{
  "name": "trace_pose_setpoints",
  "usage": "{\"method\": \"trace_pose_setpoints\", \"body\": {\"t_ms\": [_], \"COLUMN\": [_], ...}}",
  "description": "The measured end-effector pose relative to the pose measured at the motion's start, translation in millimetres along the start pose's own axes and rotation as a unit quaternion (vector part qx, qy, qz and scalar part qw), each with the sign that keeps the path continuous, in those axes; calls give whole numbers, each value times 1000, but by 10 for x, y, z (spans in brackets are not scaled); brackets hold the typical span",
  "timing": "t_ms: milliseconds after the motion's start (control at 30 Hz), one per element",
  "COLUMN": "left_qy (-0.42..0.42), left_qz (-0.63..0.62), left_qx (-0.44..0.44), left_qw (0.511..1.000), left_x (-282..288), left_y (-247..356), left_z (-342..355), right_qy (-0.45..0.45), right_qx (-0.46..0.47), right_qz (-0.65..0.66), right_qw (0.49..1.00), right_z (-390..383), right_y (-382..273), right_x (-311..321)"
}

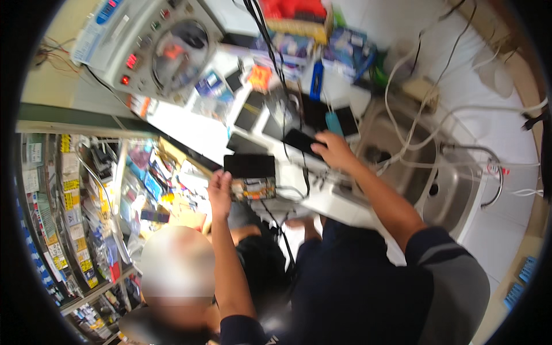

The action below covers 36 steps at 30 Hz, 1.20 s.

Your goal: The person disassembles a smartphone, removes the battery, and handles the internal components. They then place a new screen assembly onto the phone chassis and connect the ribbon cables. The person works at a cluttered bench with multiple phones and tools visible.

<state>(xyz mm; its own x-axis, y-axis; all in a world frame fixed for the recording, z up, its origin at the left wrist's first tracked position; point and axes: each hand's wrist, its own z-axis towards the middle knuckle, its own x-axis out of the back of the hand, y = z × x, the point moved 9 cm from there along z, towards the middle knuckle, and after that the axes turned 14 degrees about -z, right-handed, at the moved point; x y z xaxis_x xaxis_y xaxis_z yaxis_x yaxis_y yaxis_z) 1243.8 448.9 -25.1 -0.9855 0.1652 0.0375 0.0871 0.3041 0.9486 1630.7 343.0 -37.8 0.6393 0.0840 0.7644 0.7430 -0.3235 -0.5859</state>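
My left hand [219,192] grips the left edge of an opened device. Its upper part is a black screen panel [250,166]; the lower part [253,188] shows exposed orange and metallic innards. Over the white counter, my right hand [334,150] is closed on a black smartphone [302,141], fingers at its right end. Beyond that phone lie a dark flat panel [316,115] and a teal tool [333,123]. Thin cables run down between my two hands. Motion blur hides small details.
A steel double sink [402,138] with white hoses across it stands on the right. At the upper left is a round-windowed machine [178,57]. Another person [178,264] sits close on my left, before a cluttered drawer [167,190]. Black cables [270,46] hang over the counter.
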Motion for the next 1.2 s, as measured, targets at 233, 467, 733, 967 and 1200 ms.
{"method": "trace_pose_setpoints", "body": {"t_ms": [233,467,733,967,1200], "left_qy": [-109,-179,-107,-14,110], "left_qz": [-70,41,256,307,192], "left_qx": [-24,-17,-142,-199,-236], "left_qw": [991,983,950,931,946], "left_x": [-673,-862,-851,-961,-650], "left_y": [-70,-247,-72,85,296], "left_z": [928,1719,1803,1624,1242], "right_qy": [159,244,275,346,301], "right_qx": [-89,-100,-106,-8,-22], "right_qz": [191,298,334,363,410], "right_qw": [965,917,895,865,861], "right_z": [-193,-260,-442,-555,-440], "right_y": [408,572,263,-232,-222], "right_x": [338,235,379,864,789]}}
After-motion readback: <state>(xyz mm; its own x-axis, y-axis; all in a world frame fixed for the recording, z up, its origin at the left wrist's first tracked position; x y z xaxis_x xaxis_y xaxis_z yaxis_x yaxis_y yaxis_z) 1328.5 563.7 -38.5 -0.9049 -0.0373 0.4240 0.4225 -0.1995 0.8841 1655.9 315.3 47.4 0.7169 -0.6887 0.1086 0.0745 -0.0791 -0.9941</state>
